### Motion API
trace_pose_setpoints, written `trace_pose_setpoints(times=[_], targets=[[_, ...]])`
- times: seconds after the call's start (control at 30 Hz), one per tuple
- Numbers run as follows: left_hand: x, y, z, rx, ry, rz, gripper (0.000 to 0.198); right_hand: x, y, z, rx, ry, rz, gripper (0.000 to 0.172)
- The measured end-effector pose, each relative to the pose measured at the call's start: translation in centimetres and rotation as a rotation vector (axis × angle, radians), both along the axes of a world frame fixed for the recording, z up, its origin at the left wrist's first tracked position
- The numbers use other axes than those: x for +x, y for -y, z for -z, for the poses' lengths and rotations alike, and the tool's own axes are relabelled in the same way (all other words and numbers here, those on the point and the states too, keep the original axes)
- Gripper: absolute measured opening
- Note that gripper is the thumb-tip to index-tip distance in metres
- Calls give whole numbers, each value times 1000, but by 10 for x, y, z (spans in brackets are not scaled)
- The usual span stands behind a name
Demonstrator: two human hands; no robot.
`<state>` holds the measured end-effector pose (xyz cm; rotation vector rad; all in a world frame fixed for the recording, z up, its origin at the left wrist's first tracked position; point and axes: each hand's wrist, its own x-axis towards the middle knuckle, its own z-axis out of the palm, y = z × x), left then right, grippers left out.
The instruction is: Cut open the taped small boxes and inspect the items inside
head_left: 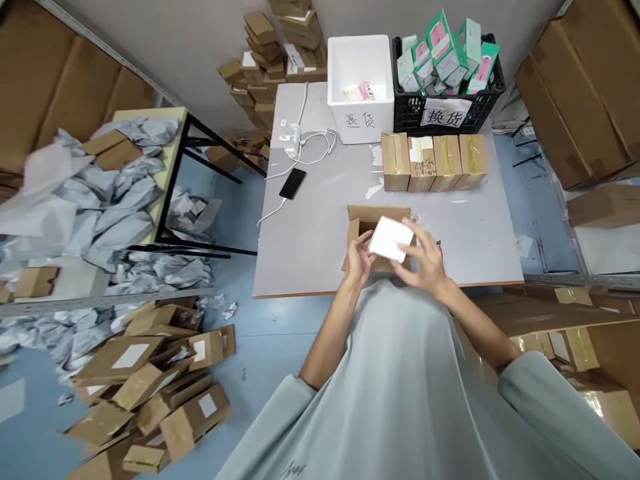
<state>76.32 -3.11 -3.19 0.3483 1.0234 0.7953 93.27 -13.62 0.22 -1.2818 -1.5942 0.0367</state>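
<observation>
Between my hands is a small white box, raised above an open cardboard carton at the table's near edge. My left hand grips the box by its left side. My right hand has thumb and fingers on its right side, slightly blurred. The box hides much of the carton's inside. A small red and dark item lies just past my right hand, too little of it showing to name.
Several sealed cardboard boxes stand in a row before a white foam box and a black crate of green-and-pink boxes. A phone lies charging at left. Opened cartons and grey mailing bags pile up left.
</observation>
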Motion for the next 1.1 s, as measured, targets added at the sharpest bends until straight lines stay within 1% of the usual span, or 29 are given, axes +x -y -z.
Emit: trace_pose_setpoints(times=[0.07,0.13,0.2,0.3,0.4,0.5,0.57,0.63,0.7,0.77,0.83,0.9,0.97,1.03,1.1], targets=[[-6,11,-2,59,-84,-17,33,18,-25,-7,-111,-277,78,35],[-12,20,-14,175,-142,-11,35,40,-46,-11,-190,-583,121,40],[-17,26,-33,358,-211,28,36,60,-62,-6,-255,-816,140,47],[-23,28,-64,665,-329,102,33,73,-73,11,-407,-1053,126,51],[-27,22,-89,874,-402,149,27,63,-70,27,-611,-1240,72,51],[-29,12,-107,959,-423,214,33,37,-58,34,-910,-1367,-44,43],[-27,3,-114,985,-421,273,37,18,-45,34,-1133,-1407,-174,41],[-22,-9,-119,990,-439,339,29,0,-31,32,-1332,-1448,-338,47],[-14,-24,-119,961,-487,387,18,-16,-18,30,-1493,-1507,-505,59],[-4,-39,-115,901,-540,409,18,-28,-7,29,-1622,-1571,-642,71],[4,-52,-106,827,-577,447,23,-37,0,28,-1714,-1623,-726,79],[9,-61,-97,767,-591,492,25,-43,3,28,-1770,-1659,-759,83],[10,-63,-90,743,-583,507,26,-45,4,27,-1790,-1685,-759,84],[7,-59,-90,758,-557,476,24,-42,3,27,-1776,-1705,-736,82],[2,-52,-94,797,-513,423,16,-36,2,27,-1732,-1715,-691,77]])
